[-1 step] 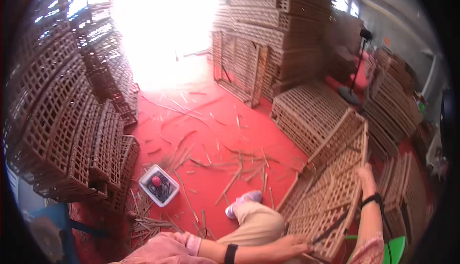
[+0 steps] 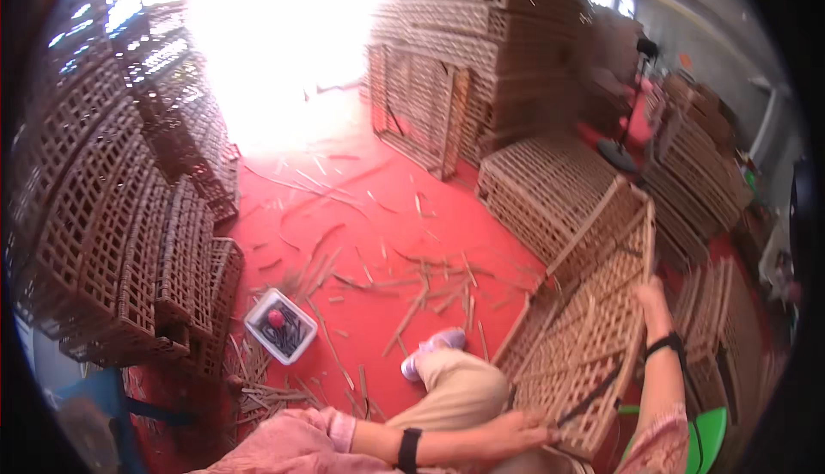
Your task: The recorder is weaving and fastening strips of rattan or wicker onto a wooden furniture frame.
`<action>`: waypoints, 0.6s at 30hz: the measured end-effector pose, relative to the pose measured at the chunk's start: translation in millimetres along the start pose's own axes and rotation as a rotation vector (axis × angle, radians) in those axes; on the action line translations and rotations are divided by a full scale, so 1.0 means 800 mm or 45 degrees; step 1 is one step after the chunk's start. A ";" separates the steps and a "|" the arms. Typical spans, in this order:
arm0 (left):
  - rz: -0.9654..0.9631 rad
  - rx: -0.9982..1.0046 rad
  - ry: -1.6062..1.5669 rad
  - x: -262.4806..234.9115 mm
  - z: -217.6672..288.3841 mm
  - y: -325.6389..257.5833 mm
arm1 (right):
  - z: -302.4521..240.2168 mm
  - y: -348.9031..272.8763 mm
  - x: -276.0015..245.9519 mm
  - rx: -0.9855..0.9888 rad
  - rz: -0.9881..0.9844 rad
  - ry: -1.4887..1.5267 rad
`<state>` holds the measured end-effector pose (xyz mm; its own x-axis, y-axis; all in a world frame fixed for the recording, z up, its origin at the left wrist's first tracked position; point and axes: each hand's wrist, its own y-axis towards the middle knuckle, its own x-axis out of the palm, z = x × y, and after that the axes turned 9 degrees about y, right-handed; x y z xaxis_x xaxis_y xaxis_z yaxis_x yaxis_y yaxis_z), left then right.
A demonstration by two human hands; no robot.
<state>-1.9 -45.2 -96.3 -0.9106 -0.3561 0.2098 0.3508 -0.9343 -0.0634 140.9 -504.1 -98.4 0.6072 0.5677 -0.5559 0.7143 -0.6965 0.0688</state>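
Note:
A shallow brown lattice-woven crate [image 2: 571, 336] leans tilted beside my bent leg, its open inside facing me and a dark strip [image 2: 593, 401] crossing its near end. My right hand [image 2: 650, 298] is closed round the crate's right-hand rim. At the lower near corner, next to the dark strip, my left hand [image 2: 516, 434] has its fingers bent against the crate's edge; the fingertips are partly hidden. Both wrists wear black bands.
Tall stacks of woven crates stand at left [image 2: 112, 216] and at the back [image 2: 438, 44]. Another crate [image 2: 550, 199] lies beyond mine. Cut strips [image 2: 421, 302] litter the red floor. A white tub [image 2: 281, 326] holds dark pieces and a red item. Something green [image 2: 709, 440] lies at lower right.
The whole view has shifted slightly. My left hand has moved a little along the crate's near corner; my right hand keeps its hold on the rim.

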 end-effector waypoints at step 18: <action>-0.531 1.138 1.281 -0.019 -0.018 -0.116 | -0.250 -0.356 -0.052 -0.288 0.050 0.391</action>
<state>-23.7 47.0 -107.6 -0.6121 -0.2730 -0.7421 -0.3074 -0.7825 0.5415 -17.7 -241.5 70.9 0.6874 0.6712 -0.2776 0.7261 -0.6255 0.2855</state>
